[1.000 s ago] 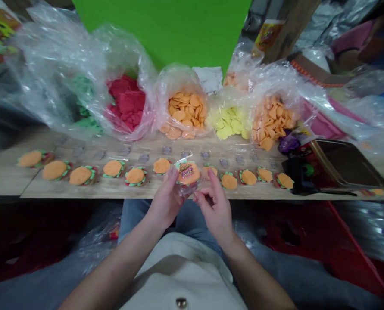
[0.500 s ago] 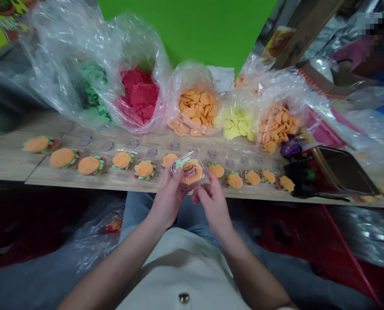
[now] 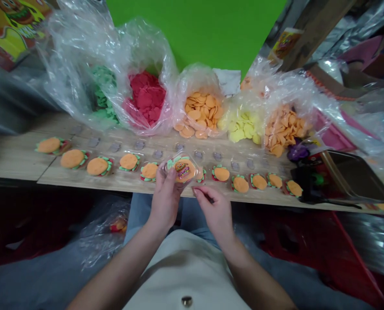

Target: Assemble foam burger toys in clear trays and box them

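We're seeing table (image 3: 46,170) looking like matt wood. Above table, case (image 3: 182,168) showing glossy clear plastic. On table, bags (image 3: 77,56) gleaming, crinkled plastic; orange discs (image 3: 201,112) looking matt, smooth. Beyond, green panel (image 3: 195,30) looking smooth.

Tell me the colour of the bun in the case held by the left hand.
The bun is light orange, seen best in the head view.

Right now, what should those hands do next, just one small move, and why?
I'd probably bring the right hand to the clear box and press along its edge. The left hand holds the box, with a printed label over the orange-topped burger inside. The right hand looks apart from it, and I can't tell whether the edge is fully snapped shut.
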Demonstrator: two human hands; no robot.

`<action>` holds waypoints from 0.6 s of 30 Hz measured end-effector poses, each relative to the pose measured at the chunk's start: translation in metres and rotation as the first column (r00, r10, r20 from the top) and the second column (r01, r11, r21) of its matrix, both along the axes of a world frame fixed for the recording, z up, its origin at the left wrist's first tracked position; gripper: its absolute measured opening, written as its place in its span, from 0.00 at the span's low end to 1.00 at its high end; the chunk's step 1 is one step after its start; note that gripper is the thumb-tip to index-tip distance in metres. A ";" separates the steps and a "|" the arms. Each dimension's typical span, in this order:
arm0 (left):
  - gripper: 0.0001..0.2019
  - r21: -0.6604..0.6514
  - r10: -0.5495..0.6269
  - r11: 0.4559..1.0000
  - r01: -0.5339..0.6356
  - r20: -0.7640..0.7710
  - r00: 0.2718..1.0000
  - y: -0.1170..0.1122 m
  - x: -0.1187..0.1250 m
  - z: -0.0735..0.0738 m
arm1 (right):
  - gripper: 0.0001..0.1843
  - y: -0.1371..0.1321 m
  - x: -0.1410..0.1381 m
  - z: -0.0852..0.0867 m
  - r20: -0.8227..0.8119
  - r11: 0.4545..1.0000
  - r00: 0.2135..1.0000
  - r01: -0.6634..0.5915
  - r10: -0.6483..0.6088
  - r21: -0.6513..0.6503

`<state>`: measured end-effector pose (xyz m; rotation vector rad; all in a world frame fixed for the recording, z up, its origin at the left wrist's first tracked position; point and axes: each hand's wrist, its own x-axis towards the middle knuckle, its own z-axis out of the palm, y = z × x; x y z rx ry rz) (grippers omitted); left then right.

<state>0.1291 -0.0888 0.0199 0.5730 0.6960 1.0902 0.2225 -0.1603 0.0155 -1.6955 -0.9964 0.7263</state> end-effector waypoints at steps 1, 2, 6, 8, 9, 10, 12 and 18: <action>0.14 0.003 0.014 1.000 -0.014 -0.006 1.000 -0.002 0.000 0.001 | 0.08 0.004 -0.002 -0.001 -0.082 1.000 0.997 -0.006 0.004 -0.029; 0.14 0.003 0.027 1.000 -0.027 -0.010 1.000 -0.004 -0.001 0.002 | 0.09 0.008 -0.003 -0.003 -0.174 0.999 0.985 -0.010 0.001 -0.053; 0.13 -0.009 0.038 0.999 -0.038 -0.003 0.999 -0.006 -0.005 0.005 | 0.08 0.021 -0.008 -0.011 -0.529 0.999 0.848 0.020 -0.035 -0.035; 0.14 -0.011 0.031 0.999 -0.031 0.006 1.000 -0.001 -0.008 0.005 | 0.07 0.026 -0.011 -0.015 -0.569 0.999 0.822 -0.008 0.025 0.031; 0.15 -0.017 0.028 0.999 -0.028 0.008 1.000 0.003 -0.011 0.004 | 0.07 0.028 -0.012 -0.016 -0.534 0.994 0.839 -0.087 0.105 0.060; 0.15 -0.032 0.020 0.999 -0.020 0.007 1.000 0.006 -0.013 0.002 | 0.06 0.030 -0.013 -0.018 -0.470 0.977 0.858 -0.200 0.208 0.068; 0.15 -0.089 -0.008 0.996 0.009 0.012 1.000 0.013 -0.020 -0.003 | 0.09 0.032 -0.011 -0.020 -0.303 0.900 0.857 -0.435 0.416 0.004; 0.16 -0.170 0.019 0.985 -0.015 0.021 1.000 0.039 -0.085 -0.014 | 0.16 0.022 0.004 -0.038 -0.106 0.934 0.945 -0.323 0.310 -0.152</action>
